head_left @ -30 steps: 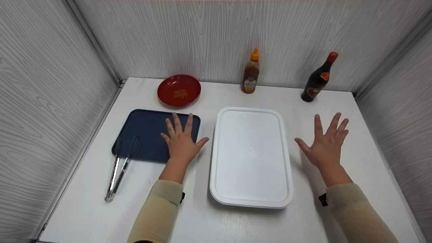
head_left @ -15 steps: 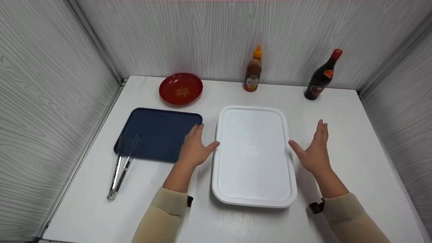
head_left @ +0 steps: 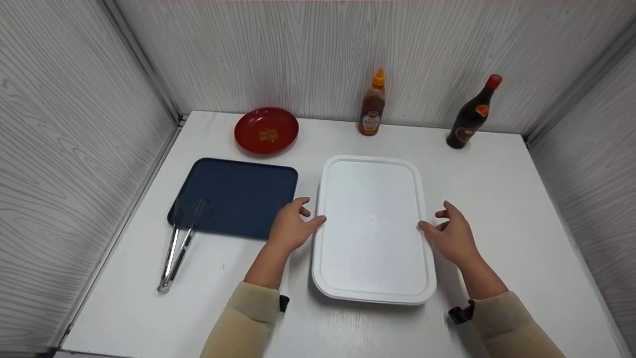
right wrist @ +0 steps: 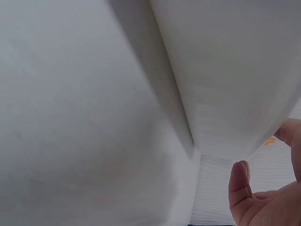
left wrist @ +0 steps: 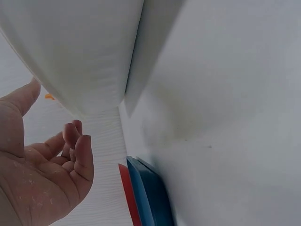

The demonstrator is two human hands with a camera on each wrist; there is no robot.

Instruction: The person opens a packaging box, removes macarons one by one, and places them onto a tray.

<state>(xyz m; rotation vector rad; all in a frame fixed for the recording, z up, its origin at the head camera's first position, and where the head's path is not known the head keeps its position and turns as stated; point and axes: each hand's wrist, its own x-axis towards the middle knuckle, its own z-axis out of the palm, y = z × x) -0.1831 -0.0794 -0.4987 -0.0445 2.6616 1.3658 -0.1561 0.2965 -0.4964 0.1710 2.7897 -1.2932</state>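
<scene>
A white rectangular box with a white lid (head_left: 370,223) sits in the middle of the table. My left hand (head_left: 292,226) is at its left side, the thumb on the lid's rim and the other fingers bent beside the box with a gap. On the opposite side my right hand (head_left: 453,233) mirrors this, its thumb at the right rim. In the left wrist view, the left hand's fingers (left wrist: 82,160) are bent below the rim, apart from the box wall (left wrist: 89,61). The right wrist view has the right hand's fingers (right wrist: 240,181) near the box's far end. The box's inside is hidden.
Left of the box lies a dark blue tray (head_left: 238,194), with metal tongs (head_left: 174,258) resting across its near corner. Behind the tray is a red plate (head_left: 266,130). A sauce bottle (head_left: 371,109) with an orange cap and a dark bottle (head_left: 472,114) with a red cap stand at the back.
Both hands have moved inward from spread positions to the two sides of the box. Their fingers have gone from straight and splayed to bent. The box and other things stay put.
</scene>
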